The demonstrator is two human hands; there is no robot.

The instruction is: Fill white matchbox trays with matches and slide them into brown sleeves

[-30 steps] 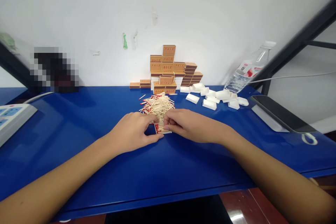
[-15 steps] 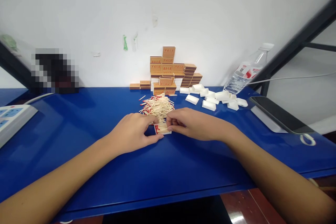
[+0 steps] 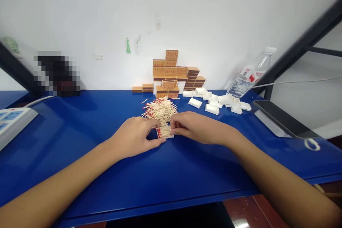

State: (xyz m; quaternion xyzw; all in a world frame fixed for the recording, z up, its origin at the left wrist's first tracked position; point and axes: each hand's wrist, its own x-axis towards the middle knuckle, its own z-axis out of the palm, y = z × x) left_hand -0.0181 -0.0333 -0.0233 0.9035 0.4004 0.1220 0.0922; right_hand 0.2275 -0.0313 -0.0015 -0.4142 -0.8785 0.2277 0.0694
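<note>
A small white matchbox tray (image 3: 165, 132) full of red-tipped matches lies on the blue table (image 3: 165, 174). My left hand (image 3: 135, 136) grips its left end with thumb and fingers closed round it. My right hand (image 3: 193, 127) pinches its right end, fingers curled. Just behind the tray is a loose heap of matches (image 3: 159, 109). Most of the tray is hidden by my fingers.
Brown matchbox sleeves (image 3: 171, 74) are stacked against the white wall. Several empty white trays (image 3: 213, 101) lie to their right, by a tilted water bottle (image 3: 248, 77). A phone on a stand (image 3: 283, 119) is at the right, a white power strip (image 3: 12, 121) at the left.
Both hands stay on the tray. The right hand's fingers have drawn back slightly, and more of the matches in the tray shows. The camera has tilted up a little.
</note>
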